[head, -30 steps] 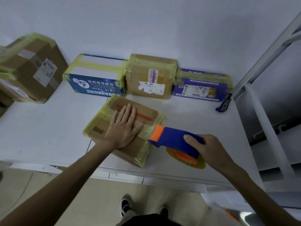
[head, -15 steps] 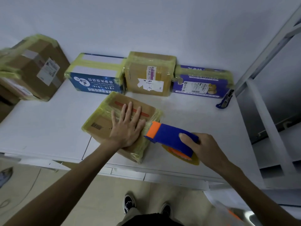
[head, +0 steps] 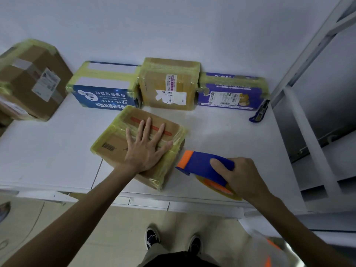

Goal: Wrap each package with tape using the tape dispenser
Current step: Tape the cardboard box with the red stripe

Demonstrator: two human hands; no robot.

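Open table [head: 48, 151] is seen left of the front package [head: 115, 139]; the back is walled by taped boxes [head: 169, 83], the right by the tape dispenser [head: 202, 165].

Blue-and-orange tape dispenser [head: 202, 166]; brown cardboard package [head: 138, 145] banded in yellowish tape with a red stripe; blue box [head: 104, 89], purple box [head: 231, 91], white table [head: 48, 151].

White table [head: 48, 151] bears taped packages [head: 169, 83] and a box cutter [head: 259, 112].

I see a white table [head: 48, 151] against a pale wall [head: 173, 26]. A blue-and-black box cutter [head: 259, 112] lies near its right edge, beside a white metal rack [head: 308, 132]. Below are beige floor tiles [head: 96, 228] and dark shoes [head: 152, 237].
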